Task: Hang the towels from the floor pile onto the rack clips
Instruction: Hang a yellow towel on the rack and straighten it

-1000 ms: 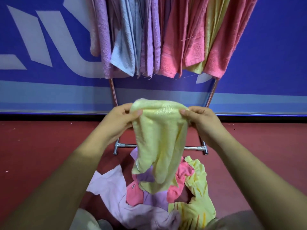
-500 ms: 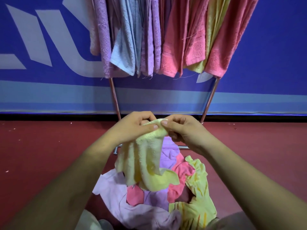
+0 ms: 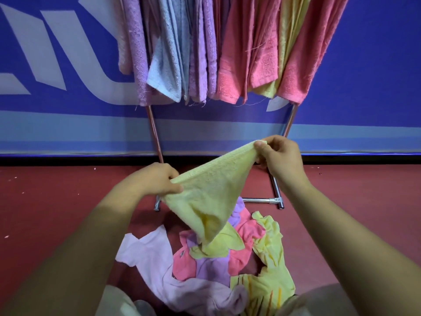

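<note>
Red floor (image 3: 57, 213), towel pile (image 3: 205, 265), yellow towel (image 3: 209, 190), laden rack (image 3: 155, 135)

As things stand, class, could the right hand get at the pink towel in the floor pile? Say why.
Probably not yet: the right hand pinches a corner of the yellow towel, which the left hand also holds, and that towel hangs above the pile where the pink towel lies.

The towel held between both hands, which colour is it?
Pale yellow towel, plain, seen best in the head view.

Bare red floor (image 3: 57, 201) (left), floor pile (image 3: 205, 265) centre
</note>
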`<state>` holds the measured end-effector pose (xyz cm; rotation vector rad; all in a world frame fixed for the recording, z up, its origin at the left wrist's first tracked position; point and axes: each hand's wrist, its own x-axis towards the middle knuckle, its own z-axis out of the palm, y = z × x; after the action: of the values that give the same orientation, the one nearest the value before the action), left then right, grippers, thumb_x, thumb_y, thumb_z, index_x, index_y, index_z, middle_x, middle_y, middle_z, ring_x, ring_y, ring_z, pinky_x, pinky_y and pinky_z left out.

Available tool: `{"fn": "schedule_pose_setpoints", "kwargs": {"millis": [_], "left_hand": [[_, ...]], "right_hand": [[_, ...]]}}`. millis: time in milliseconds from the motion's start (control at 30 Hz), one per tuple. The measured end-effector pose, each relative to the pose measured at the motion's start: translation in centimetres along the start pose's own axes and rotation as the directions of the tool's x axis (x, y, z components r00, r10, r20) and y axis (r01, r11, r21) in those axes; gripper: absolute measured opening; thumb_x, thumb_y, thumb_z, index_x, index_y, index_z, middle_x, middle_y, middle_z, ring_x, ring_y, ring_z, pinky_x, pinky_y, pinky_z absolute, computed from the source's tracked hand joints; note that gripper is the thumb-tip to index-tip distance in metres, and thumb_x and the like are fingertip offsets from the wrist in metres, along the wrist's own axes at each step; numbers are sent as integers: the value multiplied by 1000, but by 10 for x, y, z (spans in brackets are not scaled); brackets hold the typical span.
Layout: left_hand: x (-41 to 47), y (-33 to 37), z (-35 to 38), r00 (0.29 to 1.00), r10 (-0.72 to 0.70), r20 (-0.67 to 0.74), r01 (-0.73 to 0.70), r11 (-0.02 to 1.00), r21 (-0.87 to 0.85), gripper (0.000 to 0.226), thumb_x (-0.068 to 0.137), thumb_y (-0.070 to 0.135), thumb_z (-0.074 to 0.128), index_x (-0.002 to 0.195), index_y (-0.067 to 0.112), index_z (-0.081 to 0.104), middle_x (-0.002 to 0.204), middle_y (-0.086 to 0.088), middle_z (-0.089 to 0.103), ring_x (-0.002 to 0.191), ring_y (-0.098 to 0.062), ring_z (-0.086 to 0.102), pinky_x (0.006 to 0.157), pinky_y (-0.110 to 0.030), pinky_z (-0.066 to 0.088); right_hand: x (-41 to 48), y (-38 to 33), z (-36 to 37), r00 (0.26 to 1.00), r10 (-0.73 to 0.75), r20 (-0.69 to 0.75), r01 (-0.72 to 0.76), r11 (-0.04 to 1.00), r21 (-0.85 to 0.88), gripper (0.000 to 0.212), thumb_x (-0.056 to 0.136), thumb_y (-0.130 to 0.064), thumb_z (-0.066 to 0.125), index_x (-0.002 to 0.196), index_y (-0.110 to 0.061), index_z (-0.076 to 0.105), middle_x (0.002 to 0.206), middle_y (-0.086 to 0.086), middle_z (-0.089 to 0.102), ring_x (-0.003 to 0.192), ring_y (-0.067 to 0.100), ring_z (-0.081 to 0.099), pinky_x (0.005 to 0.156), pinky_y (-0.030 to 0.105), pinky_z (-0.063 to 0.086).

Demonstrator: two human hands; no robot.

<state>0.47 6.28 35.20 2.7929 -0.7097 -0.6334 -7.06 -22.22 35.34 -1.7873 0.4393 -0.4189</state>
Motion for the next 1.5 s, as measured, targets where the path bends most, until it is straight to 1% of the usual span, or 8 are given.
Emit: {"fn": "schedule_pose_setpoints", "kwargs": {"millis": [167, 300, 433, 533, 767, 1000, 1233, 1500], "left_hand": [[7, -11, 4, 999, -39, 25, 37, 998, 50, 19, 92, 37, 64, 77, 25, 62, 84, 1, 70, 82, -17, 65, 72, -27, 47], [7, 6, 3, 987, 43, -154, -85, 956, -280, 29, 91, 39, 67, 79, 15, 57, 60, 2, 55, 51, -9, 54, 51, -24, 38], [1, 33, 2, 976, 69, -208, -208, 585, -784, 27, 91, 16, 69, 109, 13, 50, 55, 6, 53, 49, -10, 39, 47, -22, 31], [-1, 40, 1, 963, 203, -180, -249, 397, -883, 29, 90, 2, 66, 113, 16, 56, 79, -6, 61, 71, -19, 48, 66, -24, 43], [-4, 51, 1, 972, 175, -157, -221, 457, -862, 20, 82, 4, 76, 99, 13, 71, 81, -11, 68, 76, -15, 61, 71, -27, 55], [-2, 50, 1, 946, 248, -210, -312, 505, -805, 35, 87, -8, 65, 113, 16, 68, 111, -6, 74, 109, -16, 67, 99, -33, 51], [-3, 56, 3, 913, 76, -401, -333, 706, -625, 10, 86, 13, 75, 78, 11, 69, 60, 4, 71, 59, -8, 66, 64, -19, 50], [0, 55, 2, 891, 51, -451, -329, 757, -564, 22, 85, 29, 76, 72, 14, 65, 52, 2, 66, 58, -18, 67, 64, -35, 54]], "right_hand": [[3, 5, -1, 994, -40, -100, 30, 995, -93, 16, 88, -27, 67, 80, -14, 71, 71, 7, 72, 73, 28, 72, 75, 51, 60], [1, 3, -1, 998, -28, -57, 23, 996, -87, 11, 89, -16, 70, 80, -10, 73, 72, 10, 74, 74, 30, 74, 76, 50, 60], [-9, -1, 6, 998, -9, 58, 11, 999, -39, 11, 92, -6, 66, 86, -8, 75, 74, 12, 75, 78, 30, 75, 84, 50, 59], [-15, -5, 10, 992, -48, 119, 52, 998, -30, 11, 94, -2, 63, 101, -5, 70, 70, 10, 71, 69, 24, 74, 79, 42, 61], [-27, -11, 19, 943, -130, 305, 165, 982, -95, 27, 88, 16, 47, 81, 0, 68, 64, 7, 66, 57, 3, 63, 64, 13, 50], [-32, -17, 24, 939, -120, 321, 132, 991, -13, 23, 88, 11, 53, 87, -3, 72, 77, 11, 73, 71, 16, 67, 77, 29, 56], [-42, -20, 32, 884, -94, 457, 127, 991, -42, 25, 79, -30, 84, 91, -11, 73, 88, 9, 73, 78, 12, 67, 74, 28, 55], [-37, -13, 33, 892, -188, 411, 328, 895, -302, 8, 89, -8, 65, 87, -13, 71, 78, -8, 68, 71, 7, 60, 67, 21, 44]]}}
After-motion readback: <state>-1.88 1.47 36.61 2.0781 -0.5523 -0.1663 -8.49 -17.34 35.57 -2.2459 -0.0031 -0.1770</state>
